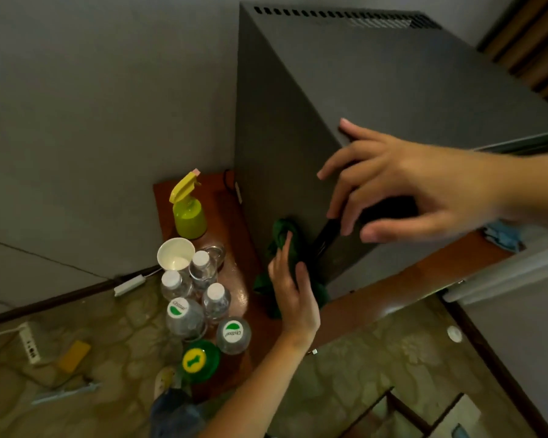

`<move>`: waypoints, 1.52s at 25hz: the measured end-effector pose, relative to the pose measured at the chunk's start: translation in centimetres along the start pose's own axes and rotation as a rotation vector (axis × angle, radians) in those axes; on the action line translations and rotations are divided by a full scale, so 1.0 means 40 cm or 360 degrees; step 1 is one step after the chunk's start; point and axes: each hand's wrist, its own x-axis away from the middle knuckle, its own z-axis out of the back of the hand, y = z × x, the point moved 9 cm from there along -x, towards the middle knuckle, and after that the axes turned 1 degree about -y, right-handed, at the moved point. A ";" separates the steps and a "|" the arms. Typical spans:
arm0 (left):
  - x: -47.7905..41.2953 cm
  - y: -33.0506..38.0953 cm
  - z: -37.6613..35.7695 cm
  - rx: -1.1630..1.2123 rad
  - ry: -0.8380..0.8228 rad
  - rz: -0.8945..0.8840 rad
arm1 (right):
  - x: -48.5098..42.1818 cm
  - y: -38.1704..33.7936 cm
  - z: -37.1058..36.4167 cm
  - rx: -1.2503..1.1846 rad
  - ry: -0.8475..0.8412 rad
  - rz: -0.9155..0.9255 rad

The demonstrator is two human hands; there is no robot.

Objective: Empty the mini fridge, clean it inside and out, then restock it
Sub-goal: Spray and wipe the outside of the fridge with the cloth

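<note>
Now, over on the far left, a power strip (29, 342) is lying on the patterned floor, and moving right we are coming to the low wooden stand (225, 216), where a yellow-green spray bottle (189, 210) is standing at the far end beside a white paper cup (175, 257). Nearer to us, the clear water bottles (200, 298) are clustering together with a green-lidded jar (200, 360), all out of the fridge and waiting on the stand's left part. Next, the left hand (293, 298) is reaching in with fingers loosely spread, pressing a green cloth (282, 245) against the lower left side of the mini fridge (345, 90); whether it is actually gripping the cloth I cannot tell. The fridge itself is sitting on the right part of the stand, dark grey and boxy, filling the upper right of the view. The right hand (389, 184) is spreading wide over the near top corner, fingertips touching the edge and clasping nothing, seemingly bracing the cabinet. By my reading, this is outside-wiping time. That cloth is looking soft and limp, so it should bunch easily and wants a flat palm behind it. The cabinet is looking stiff, smooth and probably heavy, best steadied at that top corner, while the bottles are looking light and easy to topple, best taken around the body.
</note>
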 end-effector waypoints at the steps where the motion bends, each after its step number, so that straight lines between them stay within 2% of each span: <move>1: 0.023 0.006 -0.008 -0.0023 -0.0002 -0.0006 | 0.008 -0.010 -0.006 0.0100 0.0078 0.0066; 4: 0.027 0.021 -0.015 -0.0036 0.0051 -0.0078 | 0.003 -0.002 -0.005 0.0110 0.0202 0.0091; 6: -0.020 -0.006 -0.003 0.0085 0.0158 -0.0072 | 0.003 -0.001 0.000 0.0101 0.0246 0.0110; 8: -0.063 -0.061 0.009 0.0238 0.0263 0.0050 | 0.007 0.001 -0.004 0.0097 0.0270 0.0119; 12: -0.067 -0.169 0.010 0.0273 0.0333 0.0251 | 0.001 0.010 -0.011 0.0109 0.0251 0.0071; 20: -0.087 -0.456 0.050 0.0017 0.0407 0.0877 | -0.002 0.045 -0.032 0.0216 0.0108 -0.0020; 23: -0.101 -0.503 0.064 0.0005 0.0426 0.1200 | -0.003 0.045 -0.035 0.0231 0.0110 -0.0050; 26: -0.096 -0.493 0.067 -0.0023 0.0442 0.1300 | -0.004 0.045 -0.032 0.0205 0.0118 -0.0057; 30: -0.041 -0.406 0.055 -0.0028 0.0522 0.1139 | -0.010 0.035 -0.022 0.0169 0.0133 -0.0049; 33: 0.020 -0.250 0.039 0.0194 0.0551 0.0918 | -0.014 0.023 -0.014 0.0131 0.0148 -0.0015; 36: 0.052 0.054 0.016 0.0425 0.0406 0.0358 | -0.012 0.011 -0.008 0.0105 0.0181 0.0013; 38: 0.067 0.251 -0.005 0.0343 0.0172 -0.0150 | -0.015 0.002 -0.007 0.0115 0.0184 0.0031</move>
